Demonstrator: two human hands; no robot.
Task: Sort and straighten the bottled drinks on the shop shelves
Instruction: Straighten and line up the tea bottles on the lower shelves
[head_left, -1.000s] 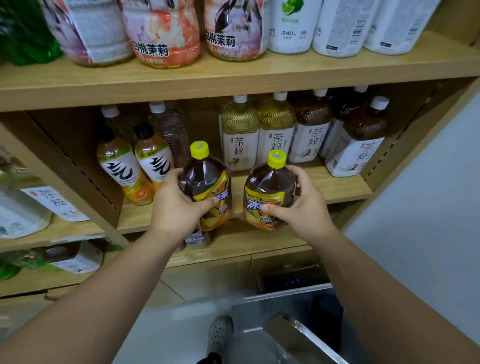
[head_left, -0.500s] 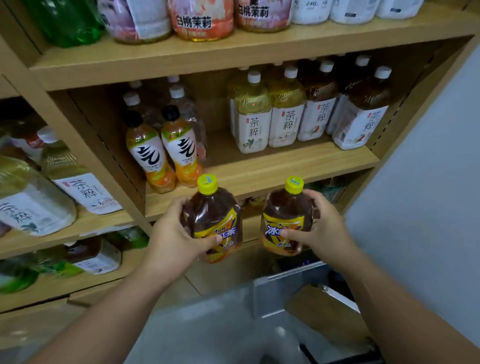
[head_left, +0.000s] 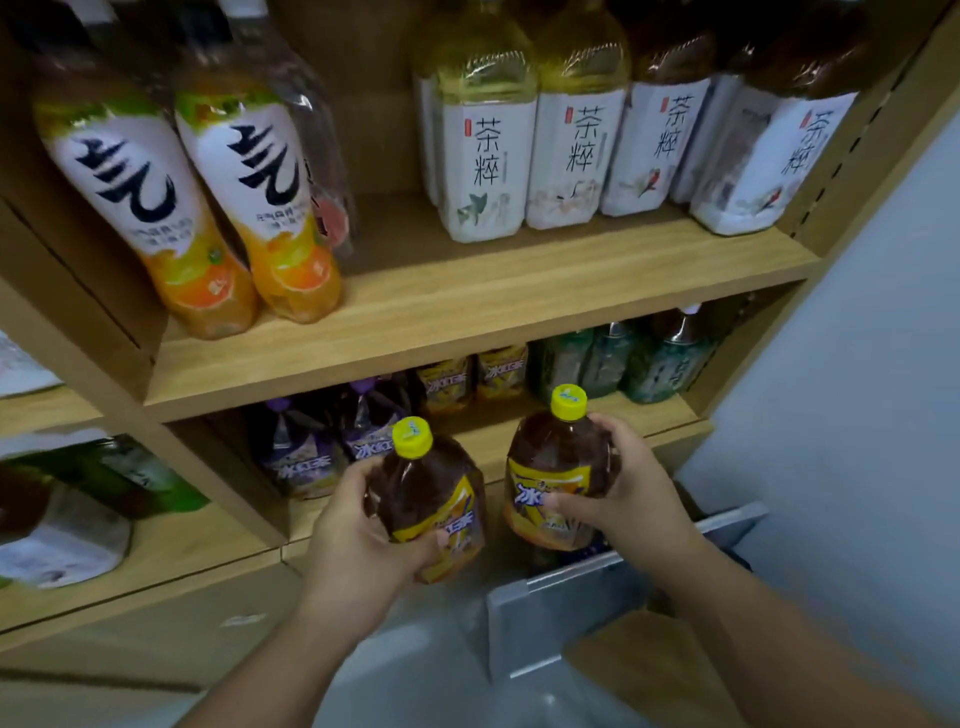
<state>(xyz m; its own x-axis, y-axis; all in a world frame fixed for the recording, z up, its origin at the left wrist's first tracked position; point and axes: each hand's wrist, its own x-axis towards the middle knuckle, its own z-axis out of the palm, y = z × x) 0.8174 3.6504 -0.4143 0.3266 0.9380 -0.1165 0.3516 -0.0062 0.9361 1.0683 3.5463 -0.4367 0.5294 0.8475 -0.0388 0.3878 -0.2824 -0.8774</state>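
Observation:
My left hand (head_left: 358, 540) grips a brown iced-tea bottle (head_left: 431, 483) with a yellow cap and yellow label, tilted slightly right. My right hand (head_left: 623, 493) grips a matching iced-tea bottle (head_left: 550, 467), held upright. Both bottles hang in front of the lower shelf (head_left: 493, 441). At the back of that shelf stand more yellow-labelled iced-tea bottles (head_left: 472, 379), with purple-capped bottles (head_left: 311, 447) to their left and green bottles (head_left: 660, 364) to their right.
On the shelf above (head_left: 467, 312) two orange juice bottles (head_left: 208, 208) lean at the left and a row of white-labelled tea bottles (head_left: 571, 156) stands at the right. A grey metal frame (head_left: 571, 597) juts out below my hands. A pale wall (head_left: 857, 364) bounds the right side.
Both hands carried their bottles down from the middle shelf's level to the lower shelf's front. My view dropped and moved closer, bringing the lower shelf's bottles into sight.

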